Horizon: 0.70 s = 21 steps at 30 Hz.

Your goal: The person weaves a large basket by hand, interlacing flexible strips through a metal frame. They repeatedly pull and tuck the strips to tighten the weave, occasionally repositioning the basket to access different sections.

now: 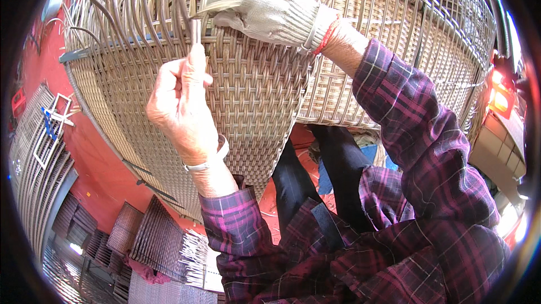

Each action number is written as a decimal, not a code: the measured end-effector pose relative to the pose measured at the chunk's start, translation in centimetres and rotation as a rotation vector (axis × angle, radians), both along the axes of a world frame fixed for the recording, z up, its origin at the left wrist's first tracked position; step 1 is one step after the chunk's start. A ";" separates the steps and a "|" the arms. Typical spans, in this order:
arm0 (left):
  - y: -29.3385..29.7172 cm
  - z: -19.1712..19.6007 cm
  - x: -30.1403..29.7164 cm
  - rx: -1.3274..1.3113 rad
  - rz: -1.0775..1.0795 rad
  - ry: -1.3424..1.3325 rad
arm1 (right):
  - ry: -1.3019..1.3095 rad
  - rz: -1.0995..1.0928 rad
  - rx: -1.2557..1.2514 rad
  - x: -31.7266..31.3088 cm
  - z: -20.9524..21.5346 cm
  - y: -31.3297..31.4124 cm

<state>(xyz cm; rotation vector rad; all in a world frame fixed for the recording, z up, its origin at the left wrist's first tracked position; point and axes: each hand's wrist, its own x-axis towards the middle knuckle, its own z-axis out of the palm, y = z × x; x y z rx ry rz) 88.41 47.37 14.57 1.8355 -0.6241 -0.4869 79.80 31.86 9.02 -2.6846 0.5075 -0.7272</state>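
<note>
A large piece of tan wicker weave (242,90) stands in front of me, with several loose strands (127,16) sticking up from its upper edge. My bare left hand (183,98) is closed around a short, shiny metal tool (195,32), of which only the upper end shows. That end points up at the weave's edge, close to a pale strand (222,6). In a white knitted glove, my right hand (267,8) rests at the same edge, its fingers curled over the pale strand. The glove hides part of the strand and the fingertips.
Another woven section with upright rods (349,73) adjoins on the right. Curved slatted frames (42,174) are stacked at the far left on the red floor (104,160). Dark woven panels (158,236) lie at the lower left, and cardboard boxes (496,146) stand at the right.
</note>
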 end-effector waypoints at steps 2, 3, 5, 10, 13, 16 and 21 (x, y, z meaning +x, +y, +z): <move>0.2 0.0 0.1 0.213 -0.022 -0.205 | -0.017 0.033 -0.034 0.1 0.0 -0.1; 0.3 0.0 0.2 0.204 -0.079 -0.237 | -0.013 0.061 -0.020 0.2 0.0 -0.1; 0.3 -0.4 0.1 0.234 -0.120 -0.294 | -0.024 0.099 0.008 0.3 0.2 -0.2; -0.5 -1.1 0.1 0.242 -0.089 -0.311 | 0.264 0.119 0.236 0.3 0.8 -0.9; -1.1 -0.9 0.6 0.290 -0.127 -0.316 | 0.335 0.112 0.425 1.1 0.3 -1.5; -2.2 -1.1 1.2 0.342 -0.161 -0.370 | 0.240 0.165 0.437 3.1 -0.9 -1.9; -3.1 -1.9 0.9 0.425 -0.107 -0.611 | 0.356 0.388 0.291 3.4 -1.2 -2.6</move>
